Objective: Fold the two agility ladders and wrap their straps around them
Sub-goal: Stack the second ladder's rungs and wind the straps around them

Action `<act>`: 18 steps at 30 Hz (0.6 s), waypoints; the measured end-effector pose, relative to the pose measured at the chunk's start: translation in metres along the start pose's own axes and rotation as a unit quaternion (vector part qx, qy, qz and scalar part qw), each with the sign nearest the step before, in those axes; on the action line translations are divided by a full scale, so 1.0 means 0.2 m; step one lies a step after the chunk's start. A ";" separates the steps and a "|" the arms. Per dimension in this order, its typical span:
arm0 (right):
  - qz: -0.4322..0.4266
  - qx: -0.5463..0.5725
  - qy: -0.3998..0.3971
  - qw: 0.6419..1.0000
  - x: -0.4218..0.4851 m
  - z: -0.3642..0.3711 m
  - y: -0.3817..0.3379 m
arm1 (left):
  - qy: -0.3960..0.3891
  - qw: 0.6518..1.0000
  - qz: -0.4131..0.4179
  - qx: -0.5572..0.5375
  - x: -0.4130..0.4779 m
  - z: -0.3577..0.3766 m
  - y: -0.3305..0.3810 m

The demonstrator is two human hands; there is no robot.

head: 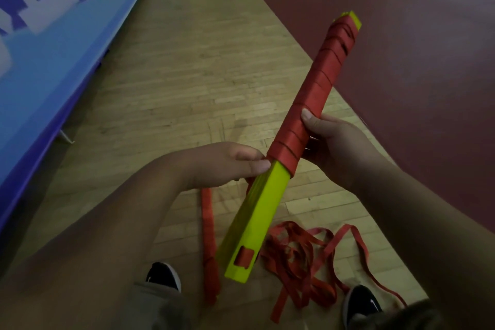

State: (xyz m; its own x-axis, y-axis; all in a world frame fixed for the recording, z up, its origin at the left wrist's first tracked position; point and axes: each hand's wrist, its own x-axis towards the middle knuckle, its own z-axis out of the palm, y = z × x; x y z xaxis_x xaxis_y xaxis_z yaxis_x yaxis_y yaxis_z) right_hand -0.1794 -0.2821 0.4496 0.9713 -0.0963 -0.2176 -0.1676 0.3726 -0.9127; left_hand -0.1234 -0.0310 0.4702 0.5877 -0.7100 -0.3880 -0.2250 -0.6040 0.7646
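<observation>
I hold a folded agility ladder [255,218], a stack of lime-yellow rungs, slanting from lower left to upper right. Red strap [316,88] is wound tightly round its upper half, almost to the far tip. My right hand [332,147] grips the wrapped part from the right, thumb on top. My left hand [235,163] pinches the strap at the lower edge of the winding, against the bare rungs. A length of strap [209,236] hangs down from there. Loose red strap [302,257] lies tangled on the floor below.
I stand on a wooden plank floor [174,83]; my black shoes [163,276] show at the bottom. A blue padded wall with white lettering [53,43] runs along the left. A dark red floor area [401,35] fills the upper right.
</observation>
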 end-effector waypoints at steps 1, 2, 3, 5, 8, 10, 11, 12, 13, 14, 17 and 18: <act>0.006 0.006 0.004 1.000 0.00 0.00 0.00 | -0.002 1.000 0.007 -0.009 0.00 0.00 -0.01; 0.011 0.013 0.009 1.000 0.00 0.00 0.00 | -0.001 1.000 0.013 -0.023 0.01 -0.01 -0.01; 0.017 0.022 0.014 1.000 0.00 0.00 0.00 | 0.006 0.999 0.017 -0.038 0.01 -0.01 -0.02; 0.026 0.039 0.019 0.999 0.00 0.00 -0.01 | 0.009 0.998 0.025 -0.054 0.01 -0.02 -0.03; 0.036 0.052 0.020 0.998 -0.01 0.01 -0.01 | -0.017 0.999 0.042 -0.014 0.02 -0.01 -0.04; 0.041 0.047 0.024 0.998 -0.02 0.02 -0.01 | 0.003 0.999 0.036 0.008 0.03 0.00 -0.04; 0.042 0.041 0.024 0.998 -0.02 0.02 -0.01 | 0.015 0.999 0.034 0.011 0.03 0.00 -0.03; 0.042 0.035 0.023 0.998 -0.02 0.02 -0.02 | 0.018 0.999 0.035 0.006 0.04 0.00 -0.03; 0.042 0.031 0.022 0.998 -0.03 0.02 -0.02 | 0.016 0.999 0.037 -0.005 0.03 -0.01 -0.03; 0.042 0.027 0.021 0.999 -0.03 0.03 -0.02 | 0.015 0.999 0.036 -0.016 0.03 -0.01 -0.03; 0.041 0.011 0.018 0.999 -0.03 0.02 -0.03 | 0.016 0.999 0.034 -0.015 0.00 -0.02 -0.03; 0.041 0.006 0.016 0.999 -0.04 0.03 -0.03 | 0.019 0.999 0.034 -0.005 -0.01 -0.02 -0.02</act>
State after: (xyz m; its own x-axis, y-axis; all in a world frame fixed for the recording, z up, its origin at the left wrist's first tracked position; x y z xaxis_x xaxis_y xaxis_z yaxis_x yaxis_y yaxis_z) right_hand -0.1846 -0.2789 0.4583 0.9486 -0.0940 -0.3023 -0.2438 0.3920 -0.8871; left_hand -0.1196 -0.0256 0.4701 0.6004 -0.7349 -0.3154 -0.2577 -0.5511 0.7936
